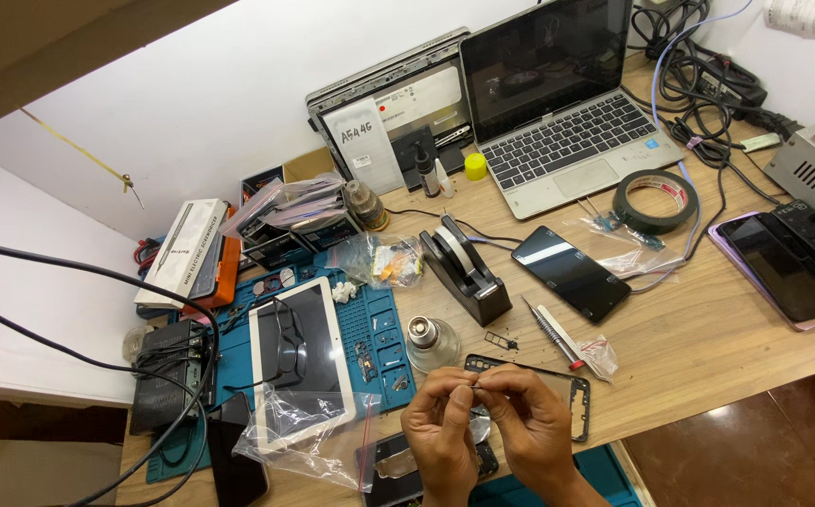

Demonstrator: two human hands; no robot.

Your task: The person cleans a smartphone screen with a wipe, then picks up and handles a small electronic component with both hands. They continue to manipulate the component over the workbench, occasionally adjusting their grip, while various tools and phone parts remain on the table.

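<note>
Both hands, left hand (pixel 440 434) and right hand (pixel 529 427), pinched a thin dark part (pixel 476 385) between their fingertips above the phone frame (pixel 580 394).

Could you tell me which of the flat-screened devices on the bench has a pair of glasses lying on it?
The white-framed tablet on the blue mat, left of the hands, has the glasses on its screen. The dark phone beside the tape dispenser carries nothing.

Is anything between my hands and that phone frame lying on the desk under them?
Nothing visible. The left hand and right hand, pinching a thin part together, hover right above the phone frame, with only open air between.
</note>
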